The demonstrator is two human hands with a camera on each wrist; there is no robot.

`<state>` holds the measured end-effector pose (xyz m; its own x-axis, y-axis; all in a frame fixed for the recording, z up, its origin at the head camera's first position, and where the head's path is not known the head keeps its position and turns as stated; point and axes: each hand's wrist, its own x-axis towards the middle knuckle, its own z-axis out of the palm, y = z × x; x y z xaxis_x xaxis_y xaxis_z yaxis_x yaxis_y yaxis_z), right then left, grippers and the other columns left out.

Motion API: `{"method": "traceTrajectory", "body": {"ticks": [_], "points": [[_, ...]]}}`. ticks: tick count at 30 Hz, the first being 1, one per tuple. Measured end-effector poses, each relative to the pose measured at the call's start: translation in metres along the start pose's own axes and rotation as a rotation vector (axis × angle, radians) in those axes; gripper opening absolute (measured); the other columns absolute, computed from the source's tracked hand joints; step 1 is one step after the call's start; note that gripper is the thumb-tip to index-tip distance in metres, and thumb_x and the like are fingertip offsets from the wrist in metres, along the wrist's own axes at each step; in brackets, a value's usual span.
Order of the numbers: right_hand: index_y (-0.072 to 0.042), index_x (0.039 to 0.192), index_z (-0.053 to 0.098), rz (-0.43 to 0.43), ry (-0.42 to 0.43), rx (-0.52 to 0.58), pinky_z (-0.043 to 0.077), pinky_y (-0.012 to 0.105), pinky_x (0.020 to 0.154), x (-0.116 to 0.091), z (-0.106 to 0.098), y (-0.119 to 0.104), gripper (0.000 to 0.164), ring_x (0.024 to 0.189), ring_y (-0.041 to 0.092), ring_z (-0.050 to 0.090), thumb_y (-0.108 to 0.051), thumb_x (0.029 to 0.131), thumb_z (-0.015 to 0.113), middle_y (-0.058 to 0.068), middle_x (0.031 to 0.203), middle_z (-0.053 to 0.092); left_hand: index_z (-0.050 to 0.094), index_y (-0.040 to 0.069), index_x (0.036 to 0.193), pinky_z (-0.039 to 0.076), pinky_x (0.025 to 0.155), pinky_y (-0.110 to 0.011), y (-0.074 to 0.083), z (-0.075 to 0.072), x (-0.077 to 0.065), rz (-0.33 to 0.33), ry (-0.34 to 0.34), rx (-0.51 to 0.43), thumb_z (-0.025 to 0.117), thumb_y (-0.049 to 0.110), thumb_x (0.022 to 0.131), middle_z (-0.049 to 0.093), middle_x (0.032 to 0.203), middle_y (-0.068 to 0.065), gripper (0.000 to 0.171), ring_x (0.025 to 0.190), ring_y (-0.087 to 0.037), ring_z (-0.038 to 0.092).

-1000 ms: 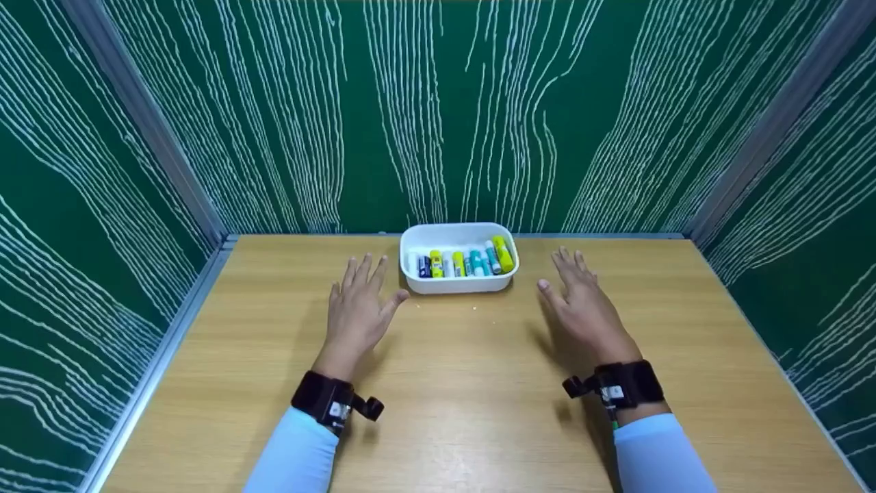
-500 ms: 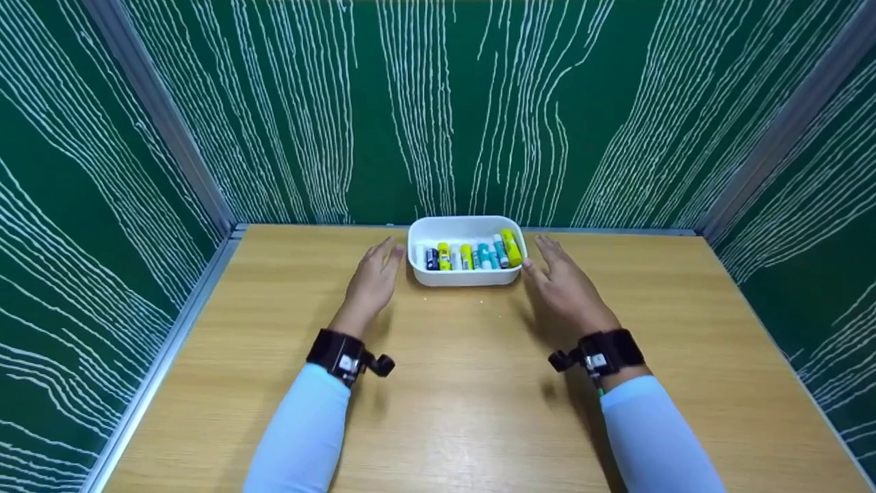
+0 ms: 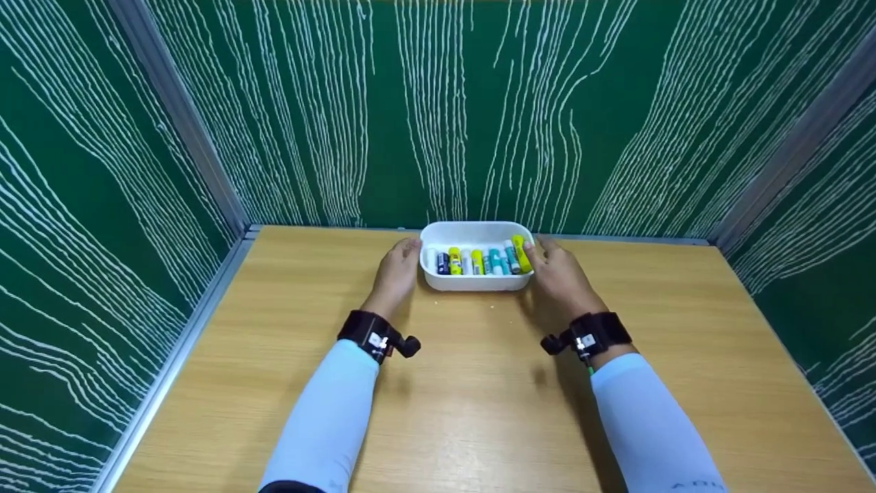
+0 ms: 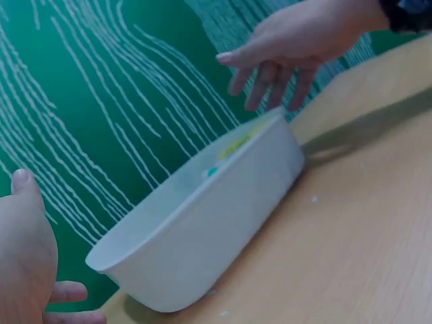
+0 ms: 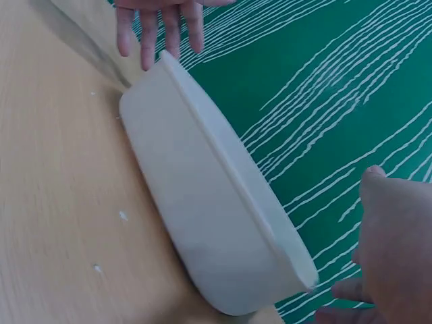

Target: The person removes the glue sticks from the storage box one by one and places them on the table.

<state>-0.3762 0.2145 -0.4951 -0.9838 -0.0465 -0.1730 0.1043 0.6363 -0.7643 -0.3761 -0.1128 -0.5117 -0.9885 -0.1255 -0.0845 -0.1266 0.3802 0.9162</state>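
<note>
A white plastic tub [image 3: 477, 283] stands at the back of the table. Inside it lie several small capped tubes [image 3: 477, 262] that look like glue sticks, in yellow, teal, white and dark blue. My left hand [image 3: 395, 274] is at the tub's left end, thumb raised and fingers extended. At the opposite end is my right hand [image 3: 562, 277], its thumb by the rim near the yellow tube [image 3: 521, 254]. In the left wrist view, a small gap shows between my left hand [image 4: 27, 256] and the tub. The right wrist view likewise shows my right hand [image 5: 398, 243] beside the tub, fingers extended.
The wooden table [image 3: 465, 397] meets green walls [image 3: 383, 137] with white wavy lines, set in metal frames. Small white crumbs [image 3: 492, 307] lie in front of the tub. Each wrist wears a black camera band [image 3: 373, 335].
Both hands have moved inward to the two ends of the tub, the left one travelling further. The head view has shifted slightly; the tub and its tubes seem to rest as before.
</note>
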Motion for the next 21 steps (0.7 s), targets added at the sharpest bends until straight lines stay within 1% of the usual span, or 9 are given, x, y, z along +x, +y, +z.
{"method": "traceTrajectory", "body": {"ticks": [2,5,7,9,11,15,18,20,21], "points": [[-0.017,0.184,0.011,0.033,-0.008,0.058,0.020,0.063,0.142,0.002,0.004,0.000,0.089,0.178,0.039,0.019,-0.071,0.117,0.034,0.016,0.191,0.018,0.044,0.009,0.174,0.033,0.141,-0.049,0.001,0.006,0.002,-0.014,0.011,0.014,0.040,0.055,0.123,0.048,0.179,-0.012,0.069,0.170,-0.030,0.041],[-0.016,0.184,0.011,0.063,-0.008,0.163,0.018,0.060,0.143,0.007,0.011,0.000,0.075,0.178,0.035,0.016,-0.050,0.123,0.038,0.014,0.192,0.016,0.045,0.007,0.174,0.034,0.140,-0.050,0.001,0.012,0.004,-0.031,0.007,0.021,0.042,0.047,0.124,0.049,0.178,-0.013,0.064,0.170,-0.031,0.042],[-0.018,0.184,0.012,0.093,-0.004,0.233,0.017,0.057,0.143,0.009,0.015,0.000,0.069,0.179,0.030,0.014,-0.040,0.125,0.038,0.010,0.193,0.014,0.047,0.005,0.172,0.037,0.139,-0.049,0.002,0.015,0.004,-0.034,-0.007,0.012,0.044,0.037,0.125,0.052,0.177,-0.014,0.057,0.169,-0.031,0.044],[-0.018,0.184,0.012,0.106,0.007,0.257,0.018,0.054,0.143,0.011,0.018,0.001,0.066,0.178,0.027,0.015,-0.031,0.125,0.036,0.009,0.193,0.015,0.050,0.002,0.169,0.040,0.137,-0.048,0.002,0.018,0.004,-0.030,-0.018,0.006,0.046,0.027,0.124,0.055,0.174,-0.016,0.051,0.166,-0.032,0.048],[-0.016,0.184,0.013,0.107,0.017,0.256,0.019,0.053,0.143,0.012,0.019,0.002,0.064,0.178,0.026,0.015,-0.022,0.124,0.034,0.008,0.193,0.015,0.053,0.000,0.167,0.043,0.135,-0.047,0.002,0.020,0.003,-0.025,-0.021,0.001,0.049,0.018,0.123,0.058,0.171,-0.018,0.048,0.163,-0.032,0.051],[-0.008,0.182,0.018,0.081,0.045,0.212,0.023,0.053,0.143,0.015,0.019,0.003,0.062,0.178,0.031,0.019,-0.008,0.122,0.031,0.015,0.191,0.021,0.057,-0.002,0.163,0.048,0.131,-0.046,0.003,0.024,0.003,-0.014,-0.002,0.011,0.053,0.007,0.120,0.063,0.165,-0.019,0.045,0.159,-0.032,0.057],[-0.010,0.181,0.026,0.111,0.051,0.313,0.025,0.052,0.142,0.016,0.018,0.004,0.066,0.177,0.028,0.023,0.001,0.117,0.033,0.012,0.190,0.026,0.056,-0.001,0.164,0.048,0.131,-0.046,0.004,0.027,0.004,-0.024,-0.009,0.026,0.052,0.005,0.119,0.063,0.165,-0.018,0.045,0.158,-0.032,0.057],[-0.012,0.181,0.029,0.137,0.040,0.426,0.026,0.051,0.142,0.015,0.019,0.004,0.070,0.175,0.024,0.025,0.006,0.113,0.034,0.008,0.189,0.028,0.054,-0.001,0.165,0.046,0.132,-0.047,0.004,0.028,0.004,-0.032,-0.017,0.029,0.051,0.005,0.120,0.062,0.166,-0.018,0.046,0.159,-0.032,0.056],[-0.011,0.180,0.031,0.127,0.043,0.416,0.028,0.050,0.142,0.015,0.018,0.005,0.071,0.174,0.025,0.027,0.007,0.112,0.035,0.010,0.188,0.030,0.054,-0.001,0.165,0.046,0.132,-0.047,0.005,0.028,0.003,-0.031,-0.019,0.034,0.050,0.005,0.120,0.062,0.166,-0.018,0.046,0.159,-0.032,0.057]]}}
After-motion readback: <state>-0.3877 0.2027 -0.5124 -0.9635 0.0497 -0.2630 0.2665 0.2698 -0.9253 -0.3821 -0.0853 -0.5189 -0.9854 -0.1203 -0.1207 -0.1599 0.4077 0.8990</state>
